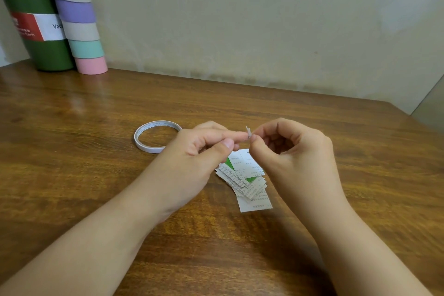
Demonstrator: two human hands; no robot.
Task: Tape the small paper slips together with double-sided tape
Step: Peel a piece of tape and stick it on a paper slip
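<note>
Two hands are held up over the middle of the brown wooden counter. The left hand and the right hand meet at their fingertips. Between them they pinch a tiny white bit of tape. It sticks up a little above the fingers. It is too small to see which side is sticky. The other fingers of both hands are curled in.

Right under the hands lies a little pile of paper slips. The slips are white with small print, and some show green. They lie spread out like a fan, one on top of another, flat on the counter.

The roll of double-sided tape lies flat on the counter, just beside the left hand.

In the back left corner, by the wall, stand a green bottle and a striped tube, touching each other.
</note>
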